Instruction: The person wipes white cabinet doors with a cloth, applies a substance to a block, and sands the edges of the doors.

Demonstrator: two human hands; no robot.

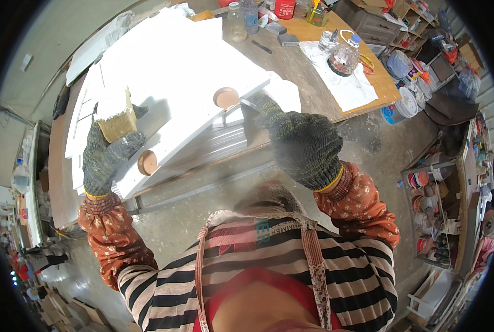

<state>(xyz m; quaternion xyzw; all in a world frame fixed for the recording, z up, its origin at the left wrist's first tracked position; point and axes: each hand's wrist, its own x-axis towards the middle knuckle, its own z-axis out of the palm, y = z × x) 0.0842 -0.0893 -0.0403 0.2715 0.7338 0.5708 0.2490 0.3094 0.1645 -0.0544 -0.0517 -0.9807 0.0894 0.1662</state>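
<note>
My left hand [106, 157], in a dark knitted glove, grips a yellowish sponge block [118, 127] whose top is coated white. It is over the near left part of a white panel [175, 72], which has round brown-lined cutouts [225, 98] along its near edge. My right hand [305, 144], gloved alike, is closed beside the panel's right corner. Its thumb side meets a thin greyish piece [249, 105] at the panel edge; what the fingers hold is hidden. More white panels [203, 146] lie stacked beneath.
The wooden table [346, 113] carries a white cloth [346, 83], a blue-capped jug [344, 58], a glass [328, 41], grey blocks [288, 40], a dark thin tool [262, 46] and bottles [251, 16]. Buckets [406, 102] stand on the floor to the right, near a loaded shelf [435, 205].
</note>
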